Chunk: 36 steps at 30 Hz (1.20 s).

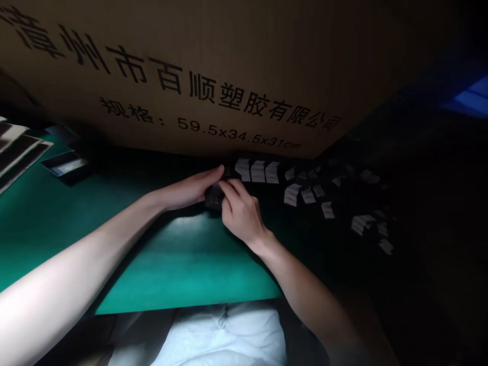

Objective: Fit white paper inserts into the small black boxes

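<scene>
Black box-shaped object [213, 199] — small, with a pale tan patch on its face; its exact kind is lost in shadow. Location: between the two hands, pinched from both sides.

Left hand [186, 190] — together with the right, pressed against the object's left side, fingers stretching past its upper edge.

Right hand [242, 213] — clamped over the object's right side, fingers [232, 192] curled across it.

White folded paper tags [258, 171] — three neat stacks just beyond the right fingers, with more in loose small piles further out to the right of that hand, fading into shadow.

Brown cardboard carton [190, 76] — beyond both hands, filling the view, printed in black Chinese characters and "59.5x34.5x31cm".

Green work mat [183, 267] — directly under and nearer than the hands, its edge close to the person's body.

Small dark box with a pale top [64, 166] — well left of the left hand, on the mat.

Striped paper sheets [17, 150] — overlapping at the far left, beyond that box.

White shirt [221, 340] — on the person, below the mat's edge.
</scene>
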Tool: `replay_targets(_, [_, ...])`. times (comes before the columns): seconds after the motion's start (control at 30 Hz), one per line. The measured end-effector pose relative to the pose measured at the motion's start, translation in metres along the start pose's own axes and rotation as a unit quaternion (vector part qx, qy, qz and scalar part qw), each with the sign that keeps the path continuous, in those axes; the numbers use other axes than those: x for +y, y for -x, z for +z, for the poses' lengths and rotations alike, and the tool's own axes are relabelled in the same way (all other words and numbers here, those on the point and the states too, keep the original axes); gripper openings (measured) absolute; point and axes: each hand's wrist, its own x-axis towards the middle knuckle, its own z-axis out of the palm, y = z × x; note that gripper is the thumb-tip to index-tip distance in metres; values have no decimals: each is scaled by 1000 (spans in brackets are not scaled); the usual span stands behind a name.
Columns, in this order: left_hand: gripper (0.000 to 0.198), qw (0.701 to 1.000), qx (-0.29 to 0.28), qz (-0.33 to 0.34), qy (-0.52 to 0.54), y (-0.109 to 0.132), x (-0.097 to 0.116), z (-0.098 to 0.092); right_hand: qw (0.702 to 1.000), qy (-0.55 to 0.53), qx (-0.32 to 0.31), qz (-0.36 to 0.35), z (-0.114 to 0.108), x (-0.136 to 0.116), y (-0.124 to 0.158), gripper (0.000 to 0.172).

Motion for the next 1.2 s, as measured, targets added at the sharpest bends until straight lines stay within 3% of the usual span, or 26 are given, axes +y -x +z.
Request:
replay_targets(0.2, [52,997,36,10,-71,2,-2,-5,1000,-25,-12,14,-1,-3,1,49])
replay_targets(0.53, [58,999,30,6,35,0,6,7,996,-74,42,18,1,0,0,49])
replay_targets(0.77, [62,1000,5,-1,17,0,5,6,966,-224,125,-32,12,4,2,30])
replay_targets(1.2, [61,1000,10,-18,21,3,4,4,945,-297,135,-27,8,5,-2,23])
